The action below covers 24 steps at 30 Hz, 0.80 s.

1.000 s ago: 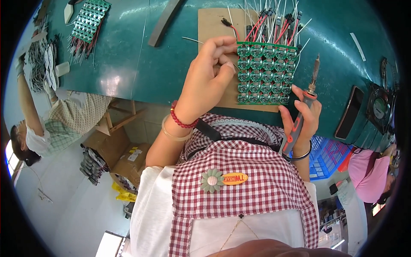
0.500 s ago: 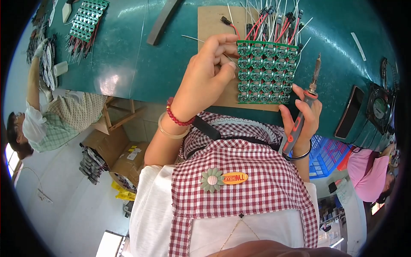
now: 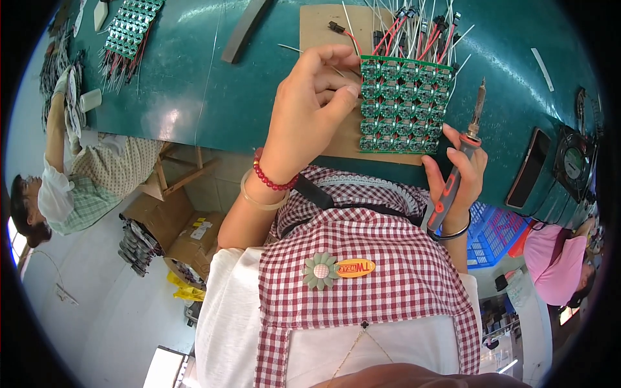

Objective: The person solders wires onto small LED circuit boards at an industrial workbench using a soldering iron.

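A green panel of small circuit boards (image 3: 405,107) stands in front of me above a brown board (image 3: 323,26). My left hand (image 3: 317,103) is closed at its left edge, index finger at the upper corner and thumb lower down; the other fingers curl partly out of sight. A thin pale wire (image 3: 290,47) pokes out behind this hand. In my right hand (image 3: 467,171) is a soldering iron (image 3: 456,171) with a grey and red handle, tip pointing up and away from the panel. Fingertips of that hand are close to the panel's lower right corner. Red, black and white wires (image 3: 414,32) with black connectors fan out beyond the panel.
Another wired panel (image 3: 132,29) lies far left on the green table (image 3: 187,97), near a dark bar (image 3: 246,32). To the right are a phone (image 3: 528,168), a small fan (image 3: 574,161) and a white strip (image 3: 542,69). Co-workers sit at both sides.
The panel has tilted slightly, its upper left edge rising a little. My left hand has shifted slightly up with it. The soldering iron has barely moved.
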{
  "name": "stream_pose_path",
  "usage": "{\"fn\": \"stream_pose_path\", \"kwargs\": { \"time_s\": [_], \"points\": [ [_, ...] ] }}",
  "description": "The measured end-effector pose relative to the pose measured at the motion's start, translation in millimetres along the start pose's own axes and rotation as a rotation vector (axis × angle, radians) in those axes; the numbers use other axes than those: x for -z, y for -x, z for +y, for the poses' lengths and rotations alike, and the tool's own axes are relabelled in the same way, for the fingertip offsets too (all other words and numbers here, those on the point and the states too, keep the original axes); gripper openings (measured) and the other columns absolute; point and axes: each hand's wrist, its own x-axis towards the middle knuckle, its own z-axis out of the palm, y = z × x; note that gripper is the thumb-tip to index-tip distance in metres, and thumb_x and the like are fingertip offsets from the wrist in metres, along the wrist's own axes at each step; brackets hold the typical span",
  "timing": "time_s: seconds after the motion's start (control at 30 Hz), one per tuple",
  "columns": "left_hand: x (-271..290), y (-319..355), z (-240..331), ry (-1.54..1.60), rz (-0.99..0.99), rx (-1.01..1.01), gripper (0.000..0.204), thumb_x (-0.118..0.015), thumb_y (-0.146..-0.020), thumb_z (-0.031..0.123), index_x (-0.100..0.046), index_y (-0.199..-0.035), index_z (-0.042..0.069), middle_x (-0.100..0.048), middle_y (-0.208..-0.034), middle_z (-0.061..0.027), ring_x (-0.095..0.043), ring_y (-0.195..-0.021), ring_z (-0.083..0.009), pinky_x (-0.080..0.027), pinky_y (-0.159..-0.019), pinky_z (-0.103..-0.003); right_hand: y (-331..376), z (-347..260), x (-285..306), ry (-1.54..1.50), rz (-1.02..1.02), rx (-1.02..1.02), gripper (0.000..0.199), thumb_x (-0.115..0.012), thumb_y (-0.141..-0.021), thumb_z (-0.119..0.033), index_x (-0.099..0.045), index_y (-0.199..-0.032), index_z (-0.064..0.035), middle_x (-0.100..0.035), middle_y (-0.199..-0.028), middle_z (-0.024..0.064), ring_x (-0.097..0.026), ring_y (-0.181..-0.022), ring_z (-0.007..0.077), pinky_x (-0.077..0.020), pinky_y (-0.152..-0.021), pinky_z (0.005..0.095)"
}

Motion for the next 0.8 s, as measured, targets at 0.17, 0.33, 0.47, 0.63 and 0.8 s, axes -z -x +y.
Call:
{"fn": "stream_pose_path", "kwargs": {
  "time_s": [0.17,0.33,0.47,0.63,0.8],
  "points": [
    [-1.6,-3.6,-1.9,-0.052,0.036,-0.002,0.039,-0.062,-0.082,-0.004,-0.051,-0.120,-0.004,-0.064,-0.114,-0.0139,-0.068,-0.085,-0.0128,-0.055,-0.071,-0.024,-0.5,-0.2,-0.8,0.000,0.008,0.004,0.046,-0.077,-0.079,-0.013,-0.046,-0.112,-0.0105,-0.066,-0.116,0.0178,-0.063,-0.099,0.0320,-0.0419,-0.087,0.0424],
    [-2.7,-5.5,-2.6,-0.083,0.043,0.000,0.040,-0.063,-0.080,-0.004,-0.052,-0.119,-0.003,-0.065,-0.112,-0.0133,-0.068,-0.083,-0.0124,-0.055,-0.069,-0.024,-0.6,-0.3,-0.4,-0.008,0.008,0.004,0.046,-0.078,-0.079,-0.012,-0.046,-0.112,-0.0104,-0.066,-0.116,0.0177,-0.063,-0.099,0.0319,-0.0421,-0.086,0.0420],
    [-5.4,-5.6,-3.7,-0.102,0.051,-0.015,0.042,-0.065,-0.079,-0.004,-0.052,-0.118,-0.003,-0.064,-0.110,-0.0127,-0.068,-0.081,-0.0129,-0.054,-0.069,-0.024,-0.5,0.3,-0.7,-0.014,0.020,0.012,0.045,-0.078,-0.078,-0.012,-0.047,-0.111,-0.0104,-0.067,-0.115,0.0174,-0.063,-0.099,0.0316,-0.0423,-0.086,0.0412],
    [-6.8,-6.8,-8.4,-0.136,0.064,-0.062,0.043,-0.065,-0.077,-0.005,-0.052,-0.118,-0.003,-0.064,-0.109,-0.0123,-0.068,-0.080,-0.0137,-0.054,-0.070,-0.024,-0.1,0.7,-1.5,-0.011,0.032,0.016,0.045,-0.078,-0.078,-0.012,-0.048,-0.111,-0.0102,-0.067,-0.115,0.0171,-0.063,-0.099,0.0315,-0.0423,-0.085,0.0404],
    [-8.9,-7.6,-10.7,-0.115,0.074,-0.071,0.044,-0.065,-0.077,-0.005,-0.052,-0.118,-0.003,-0.064,-0.109,-0.0121,-0.068,-0.080,-0.0140,-0.053,-0.070,-0.024,-0.2,0.9,-0.5,-0.009,0.034,0.019,0.044,-0.078,-0.079,-0.012,-0.048,-0.111,-0.0103,-0.067,-0.115,0.0171,-0.063,-0.098,0.0317,-0.0422,-0.084,0.0400]
  ]
}}
